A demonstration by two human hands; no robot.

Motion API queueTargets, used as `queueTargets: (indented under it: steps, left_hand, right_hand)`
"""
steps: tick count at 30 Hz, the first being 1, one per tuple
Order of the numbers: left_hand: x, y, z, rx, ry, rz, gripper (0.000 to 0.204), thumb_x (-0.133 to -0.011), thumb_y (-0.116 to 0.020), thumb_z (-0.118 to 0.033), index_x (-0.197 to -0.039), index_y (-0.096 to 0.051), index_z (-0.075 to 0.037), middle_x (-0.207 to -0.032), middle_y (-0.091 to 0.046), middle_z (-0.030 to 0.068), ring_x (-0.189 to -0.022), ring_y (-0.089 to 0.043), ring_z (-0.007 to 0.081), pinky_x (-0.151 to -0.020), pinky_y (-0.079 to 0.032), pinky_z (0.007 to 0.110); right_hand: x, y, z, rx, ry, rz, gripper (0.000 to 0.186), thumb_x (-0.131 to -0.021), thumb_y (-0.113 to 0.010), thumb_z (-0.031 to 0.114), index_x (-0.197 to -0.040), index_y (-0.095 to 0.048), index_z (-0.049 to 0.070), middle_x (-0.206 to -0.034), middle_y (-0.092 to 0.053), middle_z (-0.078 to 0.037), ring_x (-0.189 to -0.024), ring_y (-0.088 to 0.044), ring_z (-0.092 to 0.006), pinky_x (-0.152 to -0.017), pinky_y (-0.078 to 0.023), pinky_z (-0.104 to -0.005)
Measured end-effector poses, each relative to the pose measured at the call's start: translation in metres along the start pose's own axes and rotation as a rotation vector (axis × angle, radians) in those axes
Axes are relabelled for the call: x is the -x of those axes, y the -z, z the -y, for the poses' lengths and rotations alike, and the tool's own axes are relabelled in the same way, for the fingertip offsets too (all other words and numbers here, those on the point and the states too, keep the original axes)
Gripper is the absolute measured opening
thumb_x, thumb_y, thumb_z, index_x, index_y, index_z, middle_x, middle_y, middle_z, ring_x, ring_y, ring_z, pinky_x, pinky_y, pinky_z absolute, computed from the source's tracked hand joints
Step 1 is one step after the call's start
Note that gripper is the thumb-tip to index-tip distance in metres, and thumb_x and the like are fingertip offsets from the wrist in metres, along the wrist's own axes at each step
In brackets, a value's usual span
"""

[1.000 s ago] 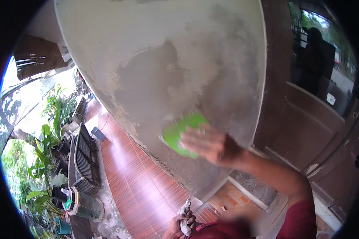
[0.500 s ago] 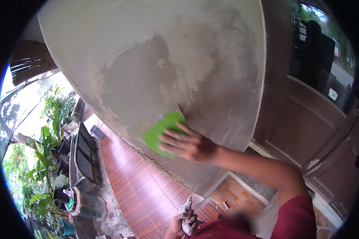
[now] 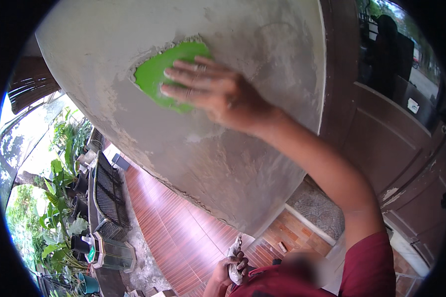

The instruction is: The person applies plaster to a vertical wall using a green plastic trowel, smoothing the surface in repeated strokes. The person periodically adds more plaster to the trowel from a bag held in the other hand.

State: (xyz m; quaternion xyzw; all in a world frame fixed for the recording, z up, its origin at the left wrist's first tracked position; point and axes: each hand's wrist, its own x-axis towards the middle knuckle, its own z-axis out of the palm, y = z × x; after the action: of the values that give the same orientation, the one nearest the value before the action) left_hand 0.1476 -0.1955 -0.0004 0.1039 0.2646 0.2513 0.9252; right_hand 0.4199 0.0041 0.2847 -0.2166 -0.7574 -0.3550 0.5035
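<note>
My right hand (image 3: pixel 228 96) presses a flat green plastic scraper (image 3: pixel 158 74) against the plastered wall (image 3: pixel 277 64), its fingers spread over the near face. A ridge of wet grey plaster lines the scraper's upper and left edge. Darker, damp-looking plaster covers the wall below and to the right. Low in front of my body, my left hand (image 3: pixel 228 267) is closed round a pale grey, plaster-smeared object (image 3: pixel 236 253) with a narrow upper end; its kind is unclear.
On the right stands a brown panelled door (image 3: pixel 376 133) with a glass pane. Red-brown striped tiles (image 3: pixel 168 222) cover the floor. At the left are a dark woven bench (image 3: pixel 108 190), an octagonal glass-sided table (image 3: pixel 115 253) and potted plants (image 3: pixel 59 198). A patterned mat (image 3: pixel 317 208) lies by the door.
My right hand has swept the green scraper up and left across the wall, and plaster has gathered at its leading edge. My left hand still grips the grey object, nearly in place.
</note>
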Motion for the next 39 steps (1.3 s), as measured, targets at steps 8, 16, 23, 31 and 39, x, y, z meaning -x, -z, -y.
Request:
queueTargets:
  steps: [8,16,23,31,39]
  left_hand:
    - [-0.003,0.004,0.003,0.011,0.082,0.081,0.013,-0.078,-0.056,-0.011,-0.084,-0.045,-0.009,-0.067,-0.05,0.0071,-0.063,-0.057,0.0263,-0.061,-0.047,0.037]
    - [-0.003,-0.006,0.007,0.005,-0.023,0.041,0.015,-0.079,-0.055,-0.008,-0.091,-0.046,-0.009,-0.066,-0.045,0.0049,-0.058,-0.052,0.0235,-0.054,-0.047,0.037]
    - [0.002,-0.01,0.019,-0.021,0.097,0.2,0.021,-0.085,-0.064,-0.011,-0.096,-0.047,-0.009,-0.07,-0.051,0.0068,-0.068,-0.058,0.0242,-0.063,-0.05,0.039]
    - [0.031,-0.007,0.031,-0.497,0.073,-0.029,0.034,-0.081,-0.073,-0.006,-0.107,-0.051,-0.005,-0.082,-0.06,0.0064,-0.077,-0.061,0.0166,-0.062,-0.051,0.031]
    - [0.037,-0.052,-0.007,-0.606,-0.142,0.031,0.038,-0.083,-0.069,-0.013,-0.111,-0.047,-0.001,-0.076,-0.055,0.0062,-0.058,-0.053,0.0125,-0.05,-0.044,0.027]
  right_hand:
    - [0.141,-0.013,0.089,-0.169,-0.192,0.346,0.052,-0.081,-0.057,-0.003,-0.129,-0.059,0.016,-0.139,-0.052,-0.01,-0.13,-0.049,-0.0259,-0.11,-0.038,-0.0478]
    - [0.087,0.04,0.054,-0.062,-0.204,0.141,0.048,-0.081,-0.056,-0.002,-0.126,-0.061,0.013,-0.128,-0.061,-0.01,-0.122,-0.056,-0.0265,-0.107,-0.041,-0.045]
    - [0.072,-0.016,0.04,-0.037,-0.2,0.097,0.057,-0.077,-0.057,-0.009,-0.129,-0.06,0.017,-0.138,-0.053,-0.01,-0.127,-0.052,-0.0265,-0.109,-0.038,-0.0463]
    - [0.198,0.026,0.174,-0.48,-0.989,0.12,0.035,-0.081,-0.057,-0.004,-0.116,-0.063,0.001,-0.111,-0.068,-0.014,-0.103,-0.066,-0.0256,-0.086,-0.053,-0.033]
    - [0.221,0.127,0.254,-1.17,-2.123,-0.463,0.037,-0.085,-0.059,0.001,-0.122,-0.053,-0.002,-0.109,-0.061,-0.005,-0.098,-0.058,-0.0121,-0.088,-0.046,-0.0265]
